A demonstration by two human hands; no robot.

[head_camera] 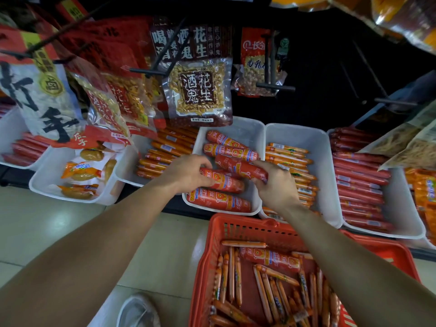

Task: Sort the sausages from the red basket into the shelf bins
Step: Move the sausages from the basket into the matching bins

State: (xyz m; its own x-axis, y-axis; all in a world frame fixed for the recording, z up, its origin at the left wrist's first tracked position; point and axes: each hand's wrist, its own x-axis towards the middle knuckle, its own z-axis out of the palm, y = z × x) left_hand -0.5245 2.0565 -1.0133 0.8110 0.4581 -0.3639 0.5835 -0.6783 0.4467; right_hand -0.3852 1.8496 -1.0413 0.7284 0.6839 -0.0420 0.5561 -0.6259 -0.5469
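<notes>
A red basket at the bottom right holds several thin orange sausages and one thick red sausage. Above it a white shelf bin holds several thick red sausages. My left hand grips one thick red sausage in that bin. My right hand holds another thick red sausage, which lies slanted across the bin's middle. Both hands are over the bin.
White bins stand side by side on the shelf: thin orange sausages at the right, red sausages further right, orange sausages at the left, packets beyond. Peanut bags hang on hooks above. My shoe is on the tiled floor.
</notes>
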